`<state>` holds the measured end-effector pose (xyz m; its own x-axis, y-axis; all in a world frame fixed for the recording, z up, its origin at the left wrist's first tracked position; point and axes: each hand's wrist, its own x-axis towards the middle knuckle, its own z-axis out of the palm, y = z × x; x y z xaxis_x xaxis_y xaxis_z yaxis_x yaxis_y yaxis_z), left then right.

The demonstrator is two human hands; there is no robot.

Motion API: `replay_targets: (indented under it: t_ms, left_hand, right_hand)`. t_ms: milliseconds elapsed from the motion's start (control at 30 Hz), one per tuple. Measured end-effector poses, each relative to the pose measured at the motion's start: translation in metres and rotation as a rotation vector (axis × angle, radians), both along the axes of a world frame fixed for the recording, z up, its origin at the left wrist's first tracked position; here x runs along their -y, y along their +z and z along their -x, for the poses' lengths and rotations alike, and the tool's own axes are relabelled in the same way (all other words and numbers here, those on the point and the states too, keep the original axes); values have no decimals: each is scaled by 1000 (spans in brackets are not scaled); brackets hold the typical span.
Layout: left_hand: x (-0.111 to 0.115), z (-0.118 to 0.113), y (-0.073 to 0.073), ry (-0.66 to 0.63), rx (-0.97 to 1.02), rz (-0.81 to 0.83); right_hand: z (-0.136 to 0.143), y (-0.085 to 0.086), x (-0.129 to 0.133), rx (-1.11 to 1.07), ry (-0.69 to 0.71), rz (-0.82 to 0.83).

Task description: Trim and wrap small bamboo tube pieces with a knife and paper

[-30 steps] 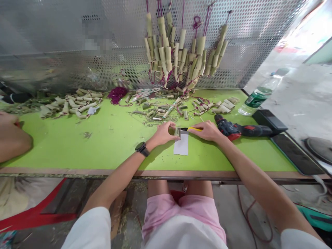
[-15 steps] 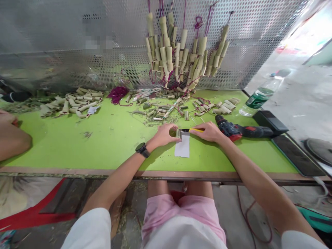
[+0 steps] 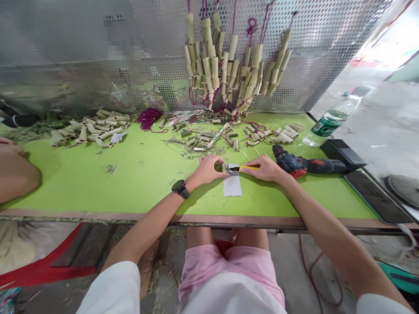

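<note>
My left hand (image 3: 211,168), with a black watch on the wrist, pinches a short piece of bamboo (image 3: 225,167) between thumb and fingers. Closed around the yellow handle of a utility knife (image 3: 248,168) is my right hand (image 3: 264,168). The knife's dark front end points left and reaches the bamboo piece; whether the blade touches it is too small to tell. Beneath both lies a white slip of paper (image 3: 232,187) on the green tabletop (image 3: 144,183).
Bamboo offcuts (image 3: 204,139) and purple string (image 3: 149,118) lie behind my hands; bamboo bundles (image 3: 209,56) hang on the perforated metal panel. A power drill (image 3: 304,165), bottle (image 3: 329,124) and phone (image 3: 376,196) stand right. Another person's arm (image 3: 18,172) rests at left.
The knife and my right hand have shifted slightly down and right. The bamboo piece has tilted in my left hand, and the paper sits a little further right.
</note>
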<state>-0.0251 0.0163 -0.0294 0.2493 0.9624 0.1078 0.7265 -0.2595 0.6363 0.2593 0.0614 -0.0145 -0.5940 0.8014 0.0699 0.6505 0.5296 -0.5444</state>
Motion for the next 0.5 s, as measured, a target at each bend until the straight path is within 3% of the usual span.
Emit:
replay_targets:
  t_ms: [100,400,500]
  left_hand:
    - [0,-1,1,5,-5,3]
    - [-1,1,4,20,-63,1]
    - [0,0,4,18,-68,-1]
  right_hand:
    - [0,0,2,3,31,18]
    - [4,1,-1,33,-50,-57]
    - [2,2,1,-2,-9,14]
